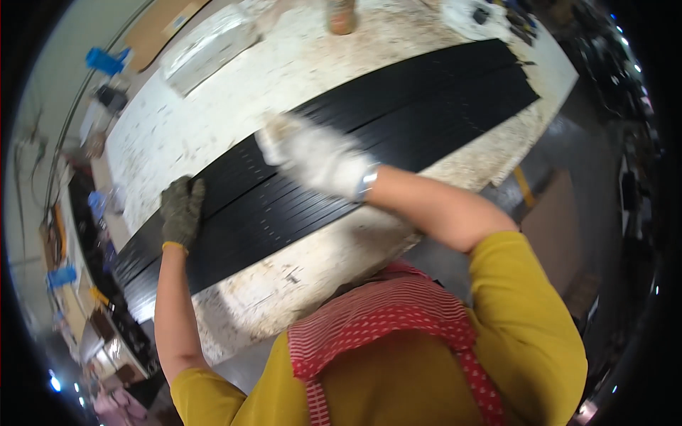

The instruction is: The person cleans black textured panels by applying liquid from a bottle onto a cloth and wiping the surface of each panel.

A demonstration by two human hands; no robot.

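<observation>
Long black flat strips [426, 106] lie side by side across the table, with rows of small pale marks or slots across them. My left hand [182, 213], in a dark grey-green work glove with a yellow cuff, rests flat on the strips toward their left end. My right hand [312, 156], in a white glove, is over the middle of the strips near their far edge. Motion smears its fingers, so whether it holds something, such as a cloth, cannot be made out. A band circles the right wrist.
The worn, stained white table [249, 305] carries a plastic-wrapped block [211, 50] at the far left and a brownish jar or can [342, 18] at the far edge. Small tools [522, 25] sit at the far right corner. A brown board [550, 227] stands right of the table.
</observation>
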